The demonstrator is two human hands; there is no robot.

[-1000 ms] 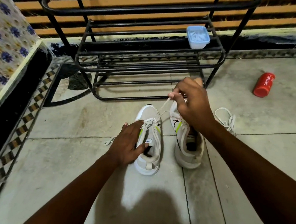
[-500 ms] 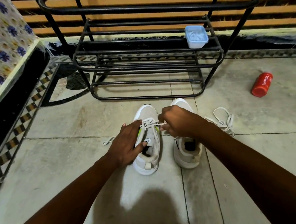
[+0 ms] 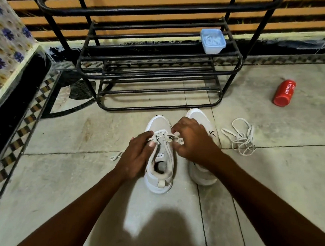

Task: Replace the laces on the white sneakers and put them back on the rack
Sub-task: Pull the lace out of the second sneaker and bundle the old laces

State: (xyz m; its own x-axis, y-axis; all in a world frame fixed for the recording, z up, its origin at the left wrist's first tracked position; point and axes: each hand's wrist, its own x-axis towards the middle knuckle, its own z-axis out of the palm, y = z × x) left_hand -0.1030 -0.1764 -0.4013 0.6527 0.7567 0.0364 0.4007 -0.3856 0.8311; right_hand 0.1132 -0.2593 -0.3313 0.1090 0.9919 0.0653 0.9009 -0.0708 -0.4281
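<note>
**Lace worked through the left sneaker**

The left sneaker (image 3: 160, 157) was steadied on the floor by the left hand (image 3: 136, 157), fingers pressed flat against its side, so the lace (image 3: 164, 137), pinched by the right hand (image 3: 192, 138), could be threaded. The rack (image 3: 157, 72) stood just beyond.

Bare floor (image 3: 115, 177) left of sneakers; loose lace (image 3: 240, 137), red bottle (image 3: 284, 93) rightward
</note>
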